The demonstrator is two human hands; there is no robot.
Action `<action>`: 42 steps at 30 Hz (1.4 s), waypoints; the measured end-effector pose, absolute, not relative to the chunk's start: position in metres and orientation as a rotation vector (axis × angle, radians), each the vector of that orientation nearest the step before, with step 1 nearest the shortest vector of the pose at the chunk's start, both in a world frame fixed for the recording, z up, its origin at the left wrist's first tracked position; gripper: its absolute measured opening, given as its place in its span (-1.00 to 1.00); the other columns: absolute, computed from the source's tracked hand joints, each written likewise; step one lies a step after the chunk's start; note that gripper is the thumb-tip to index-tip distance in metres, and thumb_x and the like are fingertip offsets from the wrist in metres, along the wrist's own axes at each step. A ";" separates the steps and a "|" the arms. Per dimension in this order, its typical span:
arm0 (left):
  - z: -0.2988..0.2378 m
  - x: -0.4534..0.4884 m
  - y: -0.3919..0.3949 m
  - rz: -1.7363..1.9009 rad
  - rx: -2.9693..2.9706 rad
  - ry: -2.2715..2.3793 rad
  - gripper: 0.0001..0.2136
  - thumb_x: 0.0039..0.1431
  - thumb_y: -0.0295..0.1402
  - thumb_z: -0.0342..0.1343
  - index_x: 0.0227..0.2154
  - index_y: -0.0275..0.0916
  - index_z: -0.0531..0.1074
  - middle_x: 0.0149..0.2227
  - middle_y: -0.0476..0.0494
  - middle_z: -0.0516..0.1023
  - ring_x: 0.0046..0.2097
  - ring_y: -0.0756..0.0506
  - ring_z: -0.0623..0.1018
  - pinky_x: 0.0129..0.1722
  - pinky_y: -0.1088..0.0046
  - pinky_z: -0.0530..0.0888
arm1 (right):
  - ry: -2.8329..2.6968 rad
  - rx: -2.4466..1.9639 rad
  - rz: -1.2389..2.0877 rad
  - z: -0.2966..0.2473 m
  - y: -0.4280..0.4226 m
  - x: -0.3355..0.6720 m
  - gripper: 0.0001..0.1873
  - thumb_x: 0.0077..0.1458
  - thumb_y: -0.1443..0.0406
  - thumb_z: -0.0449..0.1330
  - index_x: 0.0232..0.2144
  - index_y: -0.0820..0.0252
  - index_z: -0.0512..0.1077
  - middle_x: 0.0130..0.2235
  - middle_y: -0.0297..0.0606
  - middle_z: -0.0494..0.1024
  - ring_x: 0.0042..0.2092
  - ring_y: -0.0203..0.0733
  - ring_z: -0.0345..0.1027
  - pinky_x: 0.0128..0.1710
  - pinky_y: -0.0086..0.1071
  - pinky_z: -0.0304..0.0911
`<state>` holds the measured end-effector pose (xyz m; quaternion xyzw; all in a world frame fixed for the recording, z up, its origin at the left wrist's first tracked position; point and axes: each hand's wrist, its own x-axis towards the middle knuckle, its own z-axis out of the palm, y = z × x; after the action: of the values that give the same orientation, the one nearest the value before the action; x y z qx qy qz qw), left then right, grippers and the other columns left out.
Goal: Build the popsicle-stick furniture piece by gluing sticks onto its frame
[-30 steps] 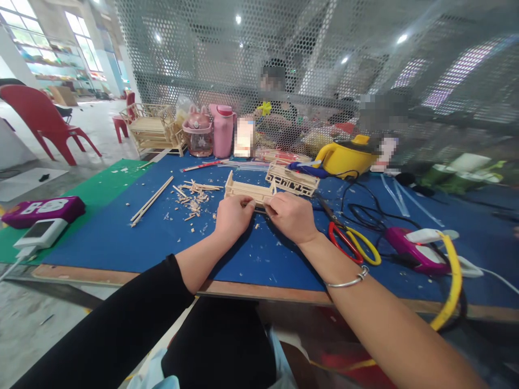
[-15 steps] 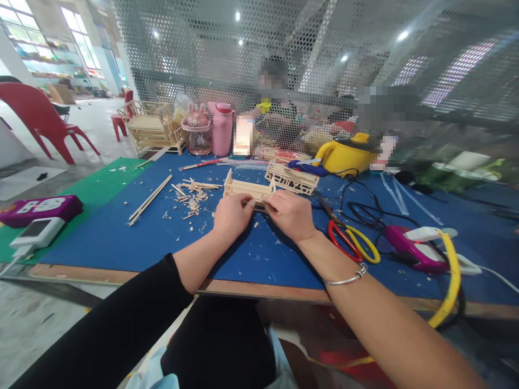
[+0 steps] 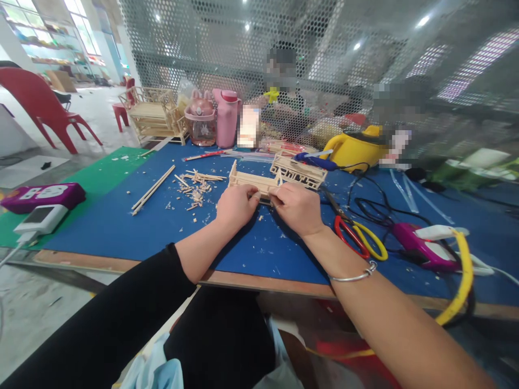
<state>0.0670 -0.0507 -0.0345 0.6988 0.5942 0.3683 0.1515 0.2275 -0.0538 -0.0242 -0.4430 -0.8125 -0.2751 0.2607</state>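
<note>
A small wooden stick model (image 3: 253, 180), shaped like a little bench or bed frame, stands on the blue mat (image 3: 194, 237). My left hand (image 3: 238, 205) closes its thumb and fingers on the model's front left side. At the front right, my right hand (image 3: 298, 208) pinches it near the corner post. The fingers cover the model's lower front, so small parts between them cannot be made out. Just behind the right hand lies a second wooden stick piece (image 3: 302, 170). Short cut wooden bits (image 3: 197, 192) are scattered left of the model.
Two long sticks (image 3: 153, 190) lie at the left. Scissors (image 3: 359, 237) with red and yellow handles, black cables (image 3: 365, 202) and a purple power strip (image 3: 425, 248) are on the right. Behind stand a pink bottle (image 3: 226, 121), a yellow pot (image 3: 359, 151) and a perforated metal screen (image 3: 203, 48).
The whole view has shifted slightly, so things appear a little further right and mostly higher. Both hands stay on the wooden model, with hardly any change in grip.
</note>
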 end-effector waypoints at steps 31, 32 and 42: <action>-0.037 0.067 -0.045 1.105 1.979 1.637 -0.78 0.08 -0.27 0.09 -0.25 -0.14 0.58 -0.36 -0.11 0.63 -0.32 -0.09 0.55 -0.28 0.45 0.41 | -2.228 -1.246 -0.248 -0.006 -0.034 0.231 -0.58 -0.06 0.38 0.21 -0.08 0.15 0.38 -0.28 -0.26 0.56 -0.12 -0.05 0.36 -0.05 -0.15 0.12; -0.037 0.068 -0.045 1.100 1.972 1.647 -0.78 0.08 -0.27 0.09 -0.25 -0.14 0.58 -0.36 -0.11 0.63 -0.31 -0.09 0.55 -0.27 0.46 0.41 | -2.250 -1.255 -0.201 -0.002 -0.032 0.231 -0.57 -0.08 0.40 0.22 -0.09 0.14 0.39 -0.30 -0.27 0.56 -0.15 -0.06 0.38 -0.07 -0.16 0.13; -0.035 0.069 -0.045 1.104 1.937 1.686 -0.79 0.08 -0.26 0.10 -0.26 -0.12 0.58 -0.37 -0.10 0.63 -0.32 -0.09 0.55 -0.26 0.44 0.42 | -2.265 -1.285 0.179 0.007 -0.021 0.231 -0.54 -0.14 0.38 0.28 -0.10 0.16 0.40 -0.39 -0.31 0.56 -0.34 -0.20 0.40 -0.27 -0.30 0.24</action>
<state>0.0688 -0.0449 -0.0354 0.6825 0.5942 0.3891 0.1722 0.2305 -0.0206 0.0073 -0.4751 -0.8372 0.0661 0.2627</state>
